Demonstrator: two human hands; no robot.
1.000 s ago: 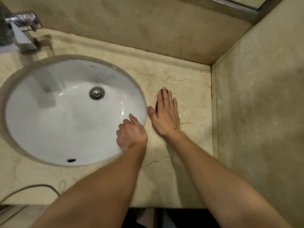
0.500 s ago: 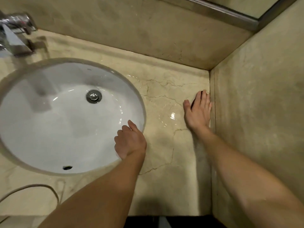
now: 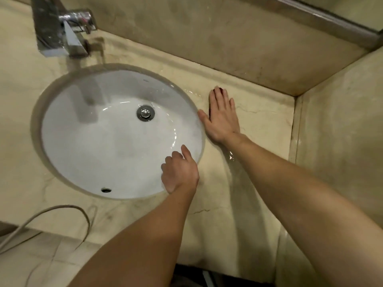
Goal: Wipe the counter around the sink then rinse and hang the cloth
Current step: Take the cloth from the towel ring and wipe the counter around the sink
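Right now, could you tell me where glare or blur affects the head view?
In the head view, glare glints on the wet counter beside the right forearm and inside the sink; the faucet is smeared by blur; both hands look fairly sharp.

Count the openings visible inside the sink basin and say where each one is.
2. The metal drain sits at the bottom of the sink, toward its far side; the small overflow hole is in the near wall. The left hand may hide others.

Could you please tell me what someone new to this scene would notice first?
The white sink sunk in the marble counter. The right hand lies flat on wet counter beside its right rim; the left hand rests curled on its near-right edge.
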